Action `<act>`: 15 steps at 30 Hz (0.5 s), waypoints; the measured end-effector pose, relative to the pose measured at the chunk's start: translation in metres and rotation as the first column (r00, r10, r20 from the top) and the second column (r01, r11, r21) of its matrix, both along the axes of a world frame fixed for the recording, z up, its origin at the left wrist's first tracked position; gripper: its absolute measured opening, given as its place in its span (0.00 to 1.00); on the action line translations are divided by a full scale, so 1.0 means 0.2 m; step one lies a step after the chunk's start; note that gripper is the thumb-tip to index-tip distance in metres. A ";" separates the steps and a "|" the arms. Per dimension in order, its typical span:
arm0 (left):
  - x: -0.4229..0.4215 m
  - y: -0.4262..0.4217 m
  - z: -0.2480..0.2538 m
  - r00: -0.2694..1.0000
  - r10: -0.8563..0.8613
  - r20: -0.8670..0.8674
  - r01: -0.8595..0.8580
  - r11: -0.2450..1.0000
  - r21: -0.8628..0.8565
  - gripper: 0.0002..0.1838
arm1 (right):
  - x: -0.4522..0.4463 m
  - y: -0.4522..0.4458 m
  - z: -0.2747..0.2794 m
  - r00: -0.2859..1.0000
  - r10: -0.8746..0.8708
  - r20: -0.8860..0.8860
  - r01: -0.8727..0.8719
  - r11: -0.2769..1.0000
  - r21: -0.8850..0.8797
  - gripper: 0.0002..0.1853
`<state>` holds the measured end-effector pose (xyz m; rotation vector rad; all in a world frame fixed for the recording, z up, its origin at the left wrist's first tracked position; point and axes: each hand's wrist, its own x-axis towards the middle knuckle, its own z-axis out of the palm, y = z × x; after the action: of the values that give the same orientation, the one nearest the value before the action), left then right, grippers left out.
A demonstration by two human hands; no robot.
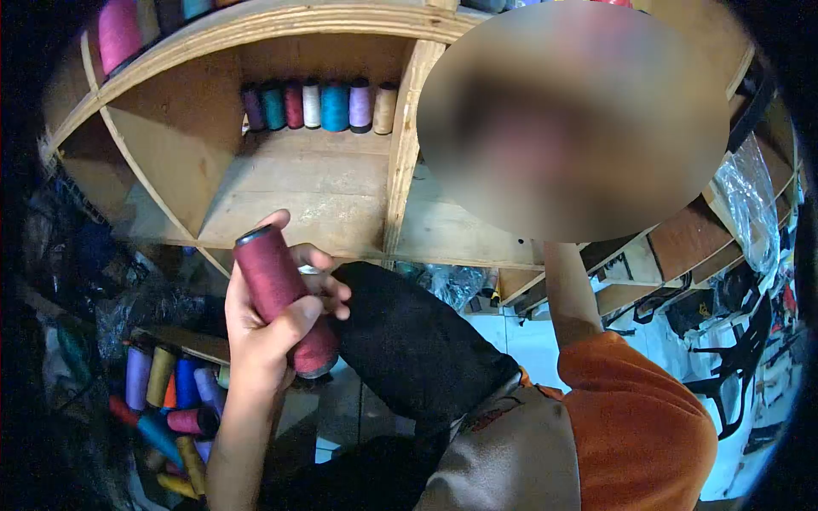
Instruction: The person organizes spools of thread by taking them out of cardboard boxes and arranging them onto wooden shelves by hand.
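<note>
My left hand (260, 349) is wrapped around a maroon thread spool (274, 277), its thumb across the front and its fingers coming round from behind. The spool tilts, with its dark upper end towards the left. Behind it is a wooden shelf compartment (298, 183), where several thread spools (335, 106) stand in a row along the back: purple, teal, dark red, white, blue, lilac and tan. On the right, my right forearm (569, 294), in an orange sleeve, reaches up into a blurred patch. That patch hides my right hand and whatever it touches.
Loose thread spools (162, 379) in mixed colours lie piled at the lower left. A wooden divider (409, 153) separates the compartments. A pink spool (118, 36) stands on the upper shelf. Clear plastic wrapping (750, 192) hangs at the right, above a cluttered floor.
</note>
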<state>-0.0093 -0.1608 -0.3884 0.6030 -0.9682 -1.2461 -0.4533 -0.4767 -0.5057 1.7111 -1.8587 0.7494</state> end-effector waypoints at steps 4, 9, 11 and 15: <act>-0.02 0.02 0.05 0.974 0.083 0.209 -0.111 0.986 0.126 0.40 | -0.01 0.00 0.09 0.907 0.319 0.274 -0.395 0.869 0.297 0.14; -0.09 0.04 0.07 0.679 0.051 0.732 0.042 0.993 -0.108 0.61 | 0.96 1.12 0.92 0.163 0.156 0.974 -0.985 -0.034 0.171 0.22; -0.16 0.06 0.06 0.709 0.042 0.704 0.072 0.989 -0.131 0.66 | 1.05 1.24 0.87 0.181 0.390 0.903 -0.959 -0.132 0.249 0.23; -0.12 0.07 0.07 0.743 0.005 0.669 0.067 0.994 -0.083 0.71 | 1.01 1.20 0.89 0.171 0.517 0.839 -0.957 -0.116 0.266 0.23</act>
<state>-0.0330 -0.1459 -0.3736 0.9932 -1.6406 -0.9999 -0.2519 -0.2358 -0.3269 3.8774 -1.0737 0.7624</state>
